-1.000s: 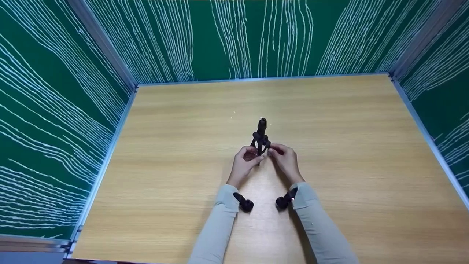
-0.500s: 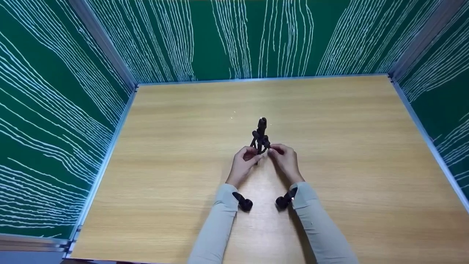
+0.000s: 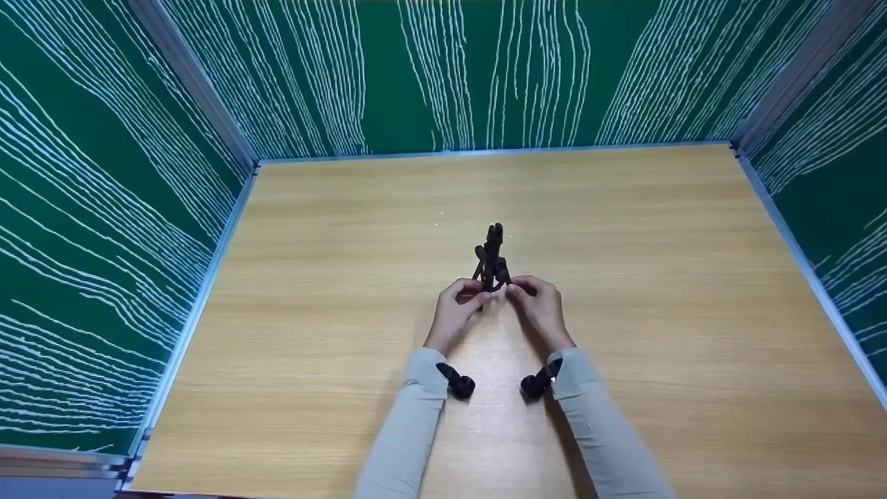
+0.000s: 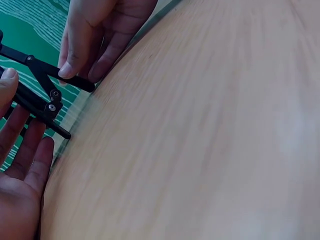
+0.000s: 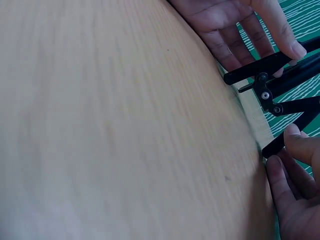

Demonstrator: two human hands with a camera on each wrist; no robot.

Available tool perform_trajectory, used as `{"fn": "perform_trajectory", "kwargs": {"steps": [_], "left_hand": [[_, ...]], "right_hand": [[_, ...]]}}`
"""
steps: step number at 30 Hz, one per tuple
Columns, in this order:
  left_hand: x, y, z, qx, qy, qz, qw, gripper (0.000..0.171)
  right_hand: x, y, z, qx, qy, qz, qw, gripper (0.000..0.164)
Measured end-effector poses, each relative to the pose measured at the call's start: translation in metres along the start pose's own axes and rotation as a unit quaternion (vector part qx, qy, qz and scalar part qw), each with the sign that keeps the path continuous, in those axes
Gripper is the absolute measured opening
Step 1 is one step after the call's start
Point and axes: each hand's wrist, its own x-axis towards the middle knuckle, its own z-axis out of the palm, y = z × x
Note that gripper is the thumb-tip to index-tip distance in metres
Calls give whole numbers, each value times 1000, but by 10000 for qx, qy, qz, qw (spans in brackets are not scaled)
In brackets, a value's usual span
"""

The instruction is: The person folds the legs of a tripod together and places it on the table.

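Observation:
A small black tripod [image 3: 493, 251] stands out in front of both hands near the middle of the table, its head pointing away. My left hand [image 3: 454, 313] pinches one leg between thumb and fingers. The right hand [image 3: 545, 310] pinches another leg near its foot. In the left wrist view, a hinged brace [image 4: 42, 77] links the leg in the right hand [image 4: 102, 30] to the centre column. From the right wrist, the joint [image 5: 265, 95] at the column's lower end shows, and the two held legs are spread apart. Fingers hide parts of the legs.
The wooden table [image 3: 332, 229] has green panels [image 3: 395, 97] with white wavy lines along its back and sides. A metal edge strip [image 3: 201, 305] runs along the left side. Black wrist cameras [image 3: 460, 385] sit on both cuffs. Tiny white specks [image 3: 441, 213] lie beyond the tripod.
The left hand has moved slightly left and down, and the tripod has turned a little between the hands. Both hands keep their hold on the legs.

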Motion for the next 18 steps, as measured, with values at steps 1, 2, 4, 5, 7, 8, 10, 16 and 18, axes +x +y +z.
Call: {"fn": "perform_trajectory", "kwargs": {"steps": [1, 2, 4, 5, 7, 8, 10, 16, 18], "left_hand": [[-1, 3, 0, 9, 3, 18, 10000, 21], [-2, 4, -1, 21, 8, 22, 10000, 21], [0, 2, -2, 27, 26, 3, 10000, 21], [2, -2, -2, 36, 33, -30, 10000, 22], [6, -10, -4, 26, 64, -73, 9999, 24], [8, -14, -4, 31, 81, -93, 9999, 25], [10, -17, -5, 0, 109, -113, 9999, 26], [12, -18, -6, 91, 206, -32, 9997, 26], [12, -19, -7, 181, 232, 26, 9996, 25]], "right_hand": [[-1, 0, 0, 15, 8, 14, 10000, 18], [-1, 0, 0, 9, 19, 15, 10000, 18], [-2, 1, 0, -8, 20, 25, 10000, 18], [-2, 1, 0, -19, 22, 25, 10000, 19], [-3, 1, 0, -25, -2, 19, 10000, 19], [-4, 1, 0, -39, -22, 15, 10000, 20], [-5, 1, -1, -22, -64, 44, 10000, 21], [-8, 0, 0, 61, -103, 149, 9998, 20], [-9, 1, 1, 34, -63, 110, 9999, 19]]}}
